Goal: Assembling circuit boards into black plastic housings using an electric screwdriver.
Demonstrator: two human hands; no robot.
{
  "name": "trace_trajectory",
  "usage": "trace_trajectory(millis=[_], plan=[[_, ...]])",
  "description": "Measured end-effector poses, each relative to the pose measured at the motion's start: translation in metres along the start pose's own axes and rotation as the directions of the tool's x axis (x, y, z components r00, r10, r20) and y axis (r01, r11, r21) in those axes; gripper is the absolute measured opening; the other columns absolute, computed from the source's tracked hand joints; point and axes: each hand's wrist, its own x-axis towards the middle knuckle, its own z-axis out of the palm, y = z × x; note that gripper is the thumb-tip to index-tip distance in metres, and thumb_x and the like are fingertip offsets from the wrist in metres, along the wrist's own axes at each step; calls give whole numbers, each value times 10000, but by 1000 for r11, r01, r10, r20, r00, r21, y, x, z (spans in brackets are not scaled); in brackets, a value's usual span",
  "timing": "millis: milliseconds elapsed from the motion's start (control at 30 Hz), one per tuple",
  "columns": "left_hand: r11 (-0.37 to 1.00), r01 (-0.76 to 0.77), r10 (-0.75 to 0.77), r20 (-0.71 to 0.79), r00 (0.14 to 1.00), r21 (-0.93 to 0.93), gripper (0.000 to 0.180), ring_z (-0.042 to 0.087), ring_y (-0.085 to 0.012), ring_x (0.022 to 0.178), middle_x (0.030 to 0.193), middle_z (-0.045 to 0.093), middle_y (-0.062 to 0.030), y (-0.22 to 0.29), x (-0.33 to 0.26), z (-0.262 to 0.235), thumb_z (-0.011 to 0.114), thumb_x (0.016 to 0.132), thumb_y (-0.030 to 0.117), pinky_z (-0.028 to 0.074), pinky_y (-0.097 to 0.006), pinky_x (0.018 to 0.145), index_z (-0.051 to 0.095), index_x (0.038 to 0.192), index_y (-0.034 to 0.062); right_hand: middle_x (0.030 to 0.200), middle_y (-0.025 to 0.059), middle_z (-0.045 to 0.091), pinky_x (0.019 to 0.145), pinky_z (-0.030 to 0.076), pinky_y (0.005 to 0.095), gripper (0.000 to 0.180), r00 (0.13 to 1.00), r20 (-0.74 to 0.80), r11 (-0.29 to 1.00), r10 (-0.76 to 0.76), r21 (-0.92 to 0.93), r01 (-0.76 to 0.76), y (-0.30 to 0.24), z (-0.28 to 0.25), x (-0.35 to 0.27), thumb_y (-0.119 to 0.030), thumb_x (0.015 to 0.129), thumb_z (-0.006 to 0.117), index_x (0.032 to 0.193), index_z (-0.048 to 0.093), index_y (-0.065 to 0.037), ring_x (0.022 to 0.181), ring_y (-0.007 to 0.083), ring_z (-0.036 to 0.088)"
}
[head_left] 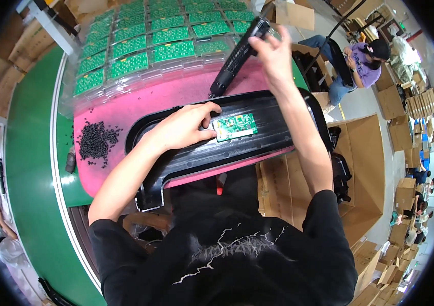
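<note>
A long black plastic housing (186, 164) lies in front of me, and a green circuit board (236, 127) sits inside it. My left hand (189, 125) rests over the housing at the board's left end. Its thumb and index finger are apart there, with another finger curled between them. Beyond the housing a black electric screwdriver (235, 61) leans, its tip down to the left. My right hand (275, 53) is at its upper end with fingers spread, the thumb near the grip but not wrapped around it.
A pile of small black screws (94, 142) lies on the pink mat (140, 92) at left. Clear trays of green circuit boards (173, 51) stand behind. A cardboard box (362, 158) with black parts is at right. A seated person (365, 64) is farther right.
</note>
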Motion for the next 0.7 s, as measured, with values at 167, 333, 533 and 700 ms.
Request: trace_trajectory(millis=[167,333,533,700], plan=[[1000,3,-3,1,1000,-15,483,546,-201,641,726,540,-88,-1,-3,-2,709,810,126,461,-346,626,524,1234,-14,1106,145,634,902,515,349,452,873,461,939,158,203,-277,14,21,-14,-150,944,631,1305,402,-4,994,189,610],[1000,-16,15,-35,999,-21,368,600,-194,671,754,606,-102,-2,-4,-1,705,831,127,487,-332,640,589,1141,-36,1031,98,619,781,576,342,304,981,176,878,-76,479,-18,-23,34,-31,-253,1010,526,1205,434,-38,864,159,628],[994,-31,4,-252,968,-103,318,648,-151,695,823,679,-103,14,-5,-6,735,829,163,520,-301,624,641,1054,-41,1075,98,557,835,555,421,289,992,99,835,-79,550,11,-69,24,-56,-304,1040,430,1173,414,-47,941,191,595],[943,-126,27,-307,951,-309,295,639,-128,627,783,676,-66,15,-9,-2,742,840,219,493,-275,529,664,991,-21,1105,92,526,877,493,434,328,967,243,784,-80,615,-90,-78,18,-82,-320,1054,372,1249,420,-60,965,207,542]])
